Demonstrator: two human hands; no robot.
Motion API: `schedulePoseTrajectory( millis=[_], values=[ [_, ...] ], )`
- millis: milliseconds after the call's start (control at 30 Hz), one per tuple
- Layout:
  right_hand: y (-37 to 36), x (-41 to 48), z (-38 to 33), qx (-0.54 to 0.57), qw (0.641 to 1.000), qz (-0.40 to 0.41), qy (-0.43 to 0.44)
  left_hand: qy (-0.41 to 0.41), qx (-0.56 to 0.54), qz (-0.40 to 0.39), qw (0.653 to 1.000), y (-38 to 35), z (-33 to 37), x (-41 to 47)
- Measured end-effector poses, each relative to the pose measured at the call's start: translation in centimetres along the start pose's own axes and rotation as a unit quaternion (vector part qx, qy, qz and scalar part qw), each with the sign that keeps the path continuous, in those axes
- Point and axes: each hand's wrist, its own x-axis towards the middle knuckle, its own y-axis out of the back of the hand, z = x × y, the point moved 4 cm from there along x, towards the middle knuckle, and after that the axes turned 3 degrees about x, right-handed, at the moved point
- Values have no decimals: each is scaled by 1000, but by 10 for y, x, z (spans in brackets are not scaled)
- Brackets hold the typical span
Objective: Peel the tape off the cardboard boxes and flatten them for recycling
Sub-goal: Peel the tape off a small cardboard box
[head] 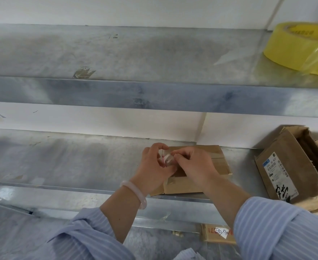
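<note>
The left hand (153, 163) and the right hand (192, 162) are both pinching a crumpled strip of clear tape (166, 158) just above the flattened brown cardboard box (220, 162), which is lying on the lower grey metal shelf (60, 156). One end of the strip appears to be adhering to the box. Risk: a sharp pull is likely to snap the tape or tear the cardboard's paper face, leaving residue.

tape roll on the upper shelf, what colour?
Yellow, translucent: the tape roll at the upper shelf's right end, head view.

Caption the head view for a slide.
Left hand and right hand pinch clear tape over flat cardboard box on metal shelf.
</note>
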Motion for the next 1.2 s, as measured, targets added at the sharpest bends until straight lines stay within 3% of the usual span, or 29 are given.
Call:
schedulePoseTrajectory(
  millis=[167, 500, 1200],
  values=[
    [4, -3, -2, 3, 1000, -1, 4, 11, 82, -100, 992, -11, -24, 8],
    [1, -10, 6, 15, 996, 85, 7, 4, 47, -93, 995, -11, -35, 8],
    [2, -6, 8, 83, 991, 99, -27, -4, -96, -90, 991, -18, -46, 11]
  ],
)
